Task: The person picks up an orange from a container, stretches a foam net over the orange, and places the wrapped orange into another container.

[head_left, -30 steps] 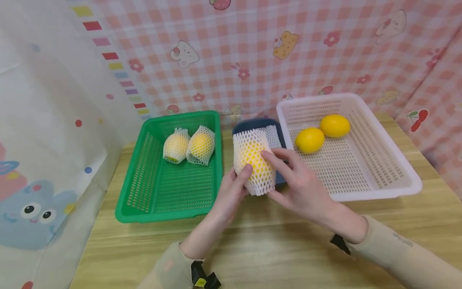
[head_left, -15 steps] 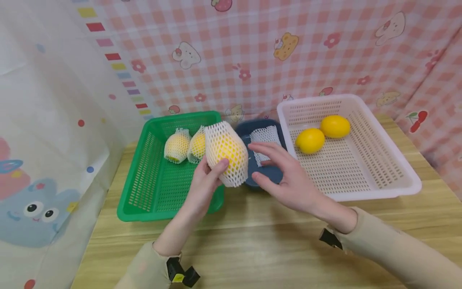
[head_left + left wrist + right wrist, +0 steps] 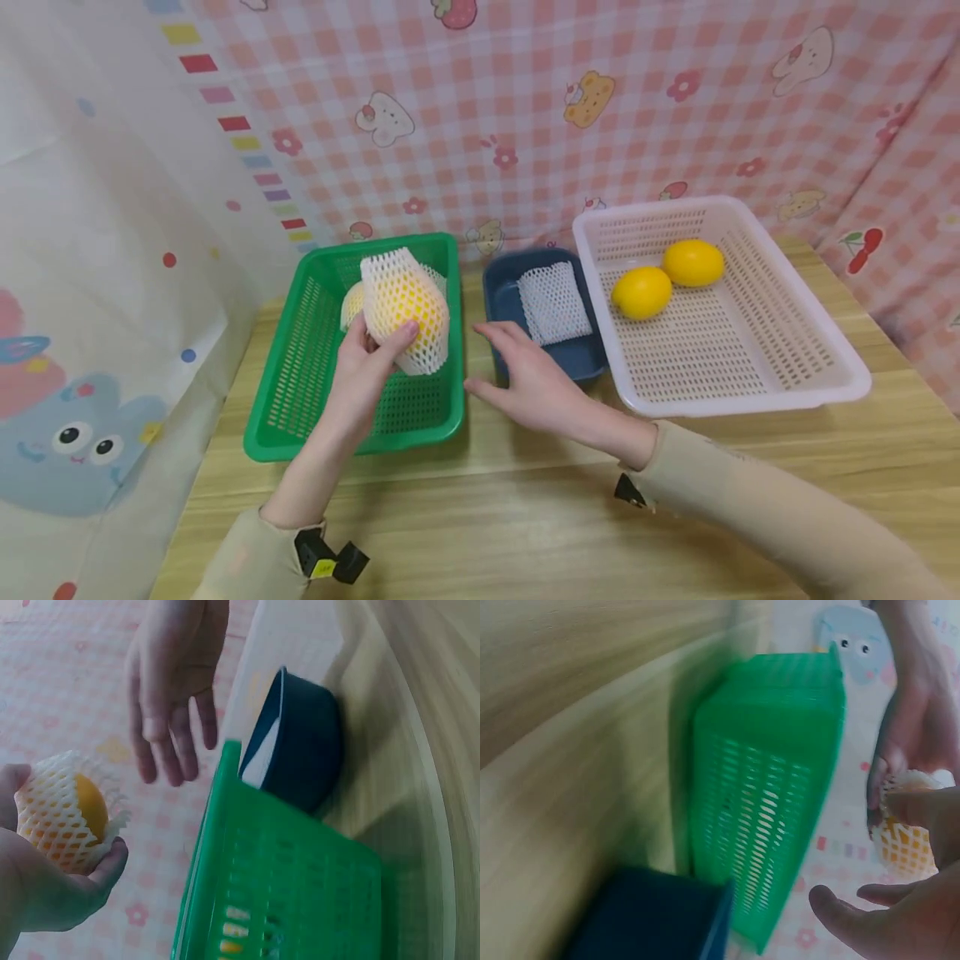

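The left hand [image 3: 358, 367] has its grip closed firmly, thumb and fingers round a net-wrapped yellow fruit [image 3: 408, 310], holding it above the green basket [image 3: 298, 367]. Inside that basket lies another wrapped fruit [image 3: 351, 307] (mostly hidden behind the held one), with more white netting showing to its right. The right hand's [image 3: 528, 379] grip is empty, thumb and fingers parted, just beside the basket's right rim and covering the near-left corner of a navy bin [image 3: 573, 354]. A flat white foam net [image 3: 553, 302] lies in the bin, which stands between the green basket and a white basket [image 3: 750, 333]. Two bare yellow fruits [image 3: 642, 292] touch in the white basket. All three containers stand on the table [image 3: 480, 517], before a pink checked cloth [image 3: 450, 142].
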Available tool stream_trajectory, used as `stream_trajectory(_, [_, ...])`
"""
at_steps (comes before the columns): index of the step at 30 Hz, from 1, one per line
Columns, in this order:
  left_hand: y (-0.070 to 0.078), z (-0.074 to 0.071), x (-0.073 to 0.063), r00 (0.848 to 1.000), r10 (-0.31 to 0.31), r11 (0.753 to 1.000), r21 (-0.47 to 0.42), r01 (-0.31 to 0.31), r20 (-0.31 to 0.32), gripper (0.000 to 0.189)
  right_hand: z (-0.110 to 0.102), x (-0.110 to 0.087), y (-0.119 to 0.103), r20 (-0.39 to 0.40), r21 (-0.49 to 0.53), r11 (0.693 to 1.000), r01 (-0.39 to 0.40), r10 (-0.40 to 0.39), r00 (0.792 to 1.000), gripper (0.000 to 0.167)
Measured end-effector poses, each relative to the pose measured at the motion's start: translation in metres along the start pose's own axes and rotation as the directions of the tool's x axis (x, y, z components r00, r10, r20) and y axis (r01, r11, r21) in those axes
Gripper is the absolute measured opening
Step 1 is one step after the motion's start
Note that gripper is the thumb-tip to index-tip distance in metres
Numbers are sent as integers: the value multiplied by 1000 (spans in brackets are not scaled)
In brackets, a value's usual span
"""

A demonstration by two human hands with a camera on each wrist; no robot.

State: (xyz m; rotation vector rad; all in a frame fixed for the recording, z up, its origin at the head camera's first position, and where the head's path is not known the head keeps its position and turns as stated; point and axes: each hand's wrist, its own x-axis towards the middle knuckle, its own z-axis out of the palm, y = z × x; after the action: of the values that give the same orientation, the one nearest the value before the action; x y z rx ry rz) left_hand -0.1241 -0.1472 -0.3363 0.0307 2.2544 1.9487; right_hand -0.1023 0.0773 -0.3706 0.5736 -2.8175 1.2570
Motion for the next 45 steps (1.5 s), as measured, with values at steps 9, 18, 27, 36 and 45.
stream_trajectory(9, [1, -33, 7, 994, -76, 988, 130, 87, -83, 79, 31, 22, -3, 82, -50, 997, -50, 54, 995, 81])
stream_trajectory(18, [-2, -62, 21, 986, -95, 941, 312, 135, -140, 91, 33, 22, 0, 87, -119, 992, -33, 43, 995, 79])
stream_trajectory(27, [-5, -82, 35, 985, -94, 806, 570, 160, -144, 104, 31, 24, 1, 109, -185, 983, 14, 7, 994, 79])
stream_trajectory(36, [-14, -92, 50, 984, -141, 593, 786, 173, -109, 104, 31, 25, 1, 128, -192, 981, 23, 1, 992, 79])
stream_trajectory(45, [-26, -90, 52, 979, -202, 438, 891, 115, -27, 94, 31, 25, 0, 135, -190, 982, 13, 13, 991, 80])
